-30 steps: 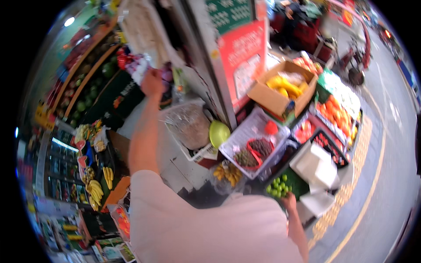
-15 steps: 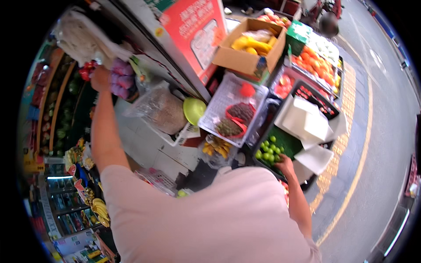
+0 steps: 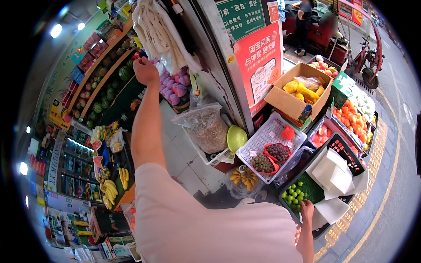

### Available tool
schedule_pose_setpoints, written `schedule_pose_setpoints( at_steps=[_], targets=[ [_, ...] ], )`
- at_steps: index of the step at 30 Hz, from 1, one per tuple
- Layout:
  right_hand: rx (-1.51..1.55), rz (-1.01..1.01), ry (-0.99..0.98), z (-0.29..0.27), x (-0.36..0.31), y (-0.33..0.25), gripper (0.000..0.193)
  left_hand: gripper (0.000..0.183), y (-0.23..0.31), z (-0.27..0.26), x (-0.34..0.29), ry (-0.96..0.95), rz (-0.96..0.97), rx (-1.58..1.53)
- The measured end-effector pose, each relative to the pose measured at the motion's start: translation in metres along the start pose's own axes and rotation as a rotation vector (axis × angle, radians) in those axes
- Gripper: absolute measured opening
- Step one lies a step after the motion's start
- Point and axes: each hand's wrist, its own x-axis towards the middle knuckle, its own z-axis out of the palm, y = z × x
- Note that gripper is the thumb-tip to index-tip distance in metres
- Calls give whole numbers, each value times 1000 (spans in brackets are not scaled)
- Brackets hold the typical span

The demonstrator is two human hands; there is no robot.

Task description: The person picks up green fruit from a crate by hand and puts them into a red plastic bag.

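Just beside green fruit [image 3: 294, 196], white paper [image 3: 330, 174]

Hands [image 3: 145, 71] [image 3: 306, 209] wide apart, left arm [image 3: 147, 120] outstretched forward

Black crate [image 3: 285, 205] with green fruit [image 3: 300, 198] and white sheets [image 3: 334, 177].

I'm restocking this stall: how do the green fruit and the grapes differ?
Colour: the green fruit is bright green, the grapes mostly dark.
Size: each green fruit looks bigger than a single grape.
Packing: the green fruit lies loose in a black crate, the grapes sit in red packaging in a pale crate.
Both are small, roundish and in open crates.
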Motion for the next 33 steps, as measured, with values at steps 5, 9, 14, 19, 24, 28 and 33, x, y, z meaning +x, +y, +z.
schedule_pose_setpoints(
  at_steps=[5, 9, 14, 19, 24, 28, 33],
  targets=[
    [-19, 31, -7, 6, 5, 7, 45, 17, 6, -6, 0, 3, 136, 11],
    [-15, -1, -35, 20, 20, 40, 45, 17, -2, -2, 9, -45, 106, 58],
    [53, 15, -53, 32, 35, 71, 46, 21, -4, 1, 15, -1, 220, 17],
    [48, 24, -14, 27, 30, 66, 45, 25, 10, 3, 17, -66, 302, -43],
    [55, 33, -16, 26, 21, 49, 41, 22, -18, 14, 32, 54, 182, -99],
    [105, 48, 38, 28, 23, 56, 39, 22, -10, 28, 22, 139, -53, -169],
    [-17, -31, 40, 30, 18, 29, 41, 26, -128, 39, 69, 110, 513, 617]
  ],
)
